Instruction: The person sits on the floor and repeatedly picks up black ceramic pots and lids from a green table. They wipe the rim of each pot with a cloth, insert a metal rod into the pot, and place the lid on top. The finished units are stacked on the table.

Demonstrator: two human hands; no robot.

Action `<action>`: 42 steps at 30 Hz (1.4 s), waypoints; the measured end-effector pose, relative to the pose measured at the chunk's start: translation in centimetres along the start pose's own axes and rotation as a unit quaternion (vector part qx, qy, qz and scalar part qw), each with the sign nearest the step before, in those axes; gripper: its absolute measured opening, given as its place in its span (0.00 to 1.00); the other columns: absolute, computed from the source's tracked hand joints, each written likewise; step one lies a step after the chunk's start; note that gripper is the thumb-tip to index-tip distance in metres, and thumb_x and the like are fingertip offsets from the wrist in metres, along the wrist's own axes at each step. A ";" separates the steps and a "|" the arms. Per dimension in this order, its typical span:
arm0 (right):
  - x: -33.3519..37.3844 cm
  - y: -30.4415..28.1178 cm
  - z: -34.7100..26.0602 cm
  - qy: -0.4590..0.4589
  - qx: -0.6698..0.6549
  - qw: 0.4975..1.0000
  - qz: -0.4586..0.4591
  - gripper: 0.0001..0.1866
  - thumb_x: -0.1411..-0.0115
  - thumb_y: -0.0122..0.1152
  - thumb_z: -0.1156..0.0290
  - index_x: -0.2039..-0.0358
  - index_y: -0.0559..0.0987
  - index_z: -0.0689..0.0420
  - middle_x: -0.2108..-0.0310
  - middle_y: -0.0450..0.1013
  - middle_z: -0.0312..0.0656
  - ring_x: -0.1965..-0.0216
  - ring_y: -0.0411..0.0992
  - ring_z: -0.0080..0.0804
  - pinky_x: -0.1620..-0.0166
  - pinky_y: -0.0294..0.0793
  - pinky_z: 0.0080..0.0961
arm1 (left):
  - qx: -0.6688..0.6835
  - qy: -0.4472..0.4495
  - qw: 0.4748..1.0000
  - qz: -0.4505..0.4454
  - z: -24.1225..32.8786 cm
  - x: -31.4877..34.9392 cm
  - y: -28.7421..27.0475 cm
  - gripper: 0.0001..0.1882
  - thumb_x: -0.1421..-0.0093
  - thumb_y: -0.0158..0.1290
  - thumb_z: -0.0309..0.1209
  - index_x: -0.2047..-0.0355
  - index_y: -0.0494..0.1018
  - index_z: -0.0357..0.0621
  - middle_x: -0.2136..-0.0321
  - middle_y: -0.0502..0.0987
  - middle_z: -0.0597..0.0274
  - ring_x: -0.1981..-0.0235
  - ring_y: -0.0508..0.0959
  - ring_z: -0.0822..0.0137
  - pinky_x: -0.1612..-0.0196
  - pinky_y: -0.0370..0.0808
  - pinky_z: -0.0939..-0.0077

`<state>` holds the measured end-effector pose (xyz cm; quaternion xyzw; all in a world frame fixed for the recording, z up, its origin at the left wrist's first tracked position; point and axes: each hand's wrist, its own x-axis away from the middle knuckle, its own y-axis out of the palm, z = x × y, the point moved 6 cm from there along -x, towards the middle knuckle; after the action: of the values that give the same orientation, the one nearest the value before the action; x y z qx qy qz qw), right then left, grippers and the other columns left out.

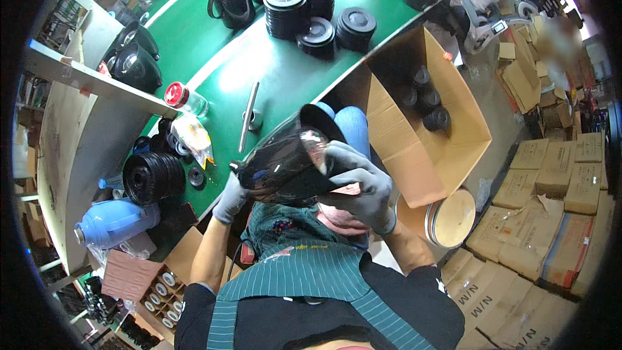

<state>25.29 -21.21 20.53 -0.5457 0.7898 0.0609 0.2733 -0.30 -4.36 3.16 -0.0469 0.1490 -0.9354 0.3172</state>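
A glossy black jug [275, 165] lies tilted across my lap, held between my two gloved hands. My left hand [231, 201], in a grey glove, grips its left end; part of the fingers is hidden behind it. Over at the wide rim, my right hand [364, 185] has its fingers bent around the wall, with the thumb side hidden. A pink cloth [337, 219] hangs below the right hand; whether the fingers pinch it, I cannot tell. Just beyond the jug, a metal rod [248, 116] stands up from the green bench [214, 94].
Stacked black lids [285, 10] and black jugs [231, 3] stand at the far side. To the left are a red-lidded jar [184, 98], a black coil-like stack [152, 176] and a blue flask [116, 221]. An open carton [405, 139] and a round stool [452, 219] stand right.
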 end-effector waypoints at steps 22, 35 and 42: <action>-24.6 -12.6 36.3 0.213 0.534 0.818 0.029 0.57 0.52 0.79 0.35 0.24 0.69 0.43 0.35 0.62 0.58 0.36 0.64 0.65 0.36 0.69 0.63 | -0.057 -0.068 0.995 0.034 -10.0 -1.3 1.7 0.39 0.33 0.61 0.50 0.28 0.66 0.42 0.33 0.72 0.46 0.33 0.73 0.49 0.29 0.71 0.50; -4.8 0.7 9.8 0.087 0.033 0.983 -0.158 0.62 0.57 0.86 0.48 0.22 0.66 0.49 0.23 0.52 0.60 0.24 0.53 0.65 0.23 0.52 0.52 | 0.125 -0.058 0.983 -0.122 -7.7 -4.1 5.0 0.37 0.23 0.49 0.51 0.22 0.58 0.44 0.25 0.64 0.44 0.26 0.67 0.48 0.24 0.66 0.48; -0.7 0.6 6.4 -0.018 0.042 0.991 -0.124 0.62 0.55 0.87 0.47 0.22 0.66 0.49 0.22 0.52 0.60 0.23 0.53 0.62 0.22 0.52 0.52 | 0.726 -0.093 0.625 -0.272 0.9 -4.5 5.5 0.30 0.19 0.45 0.40 0.21 0.58 0.45 0.24 0.64 0.50 0.25 0.67 0.53 0.22 0.63 0.51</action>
<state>27.25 -17.89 15.40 -0.6262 0.7128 0.0027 0.3158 6.62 -5.99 2.37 0.0732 -0.6286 -0.7742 -0.0080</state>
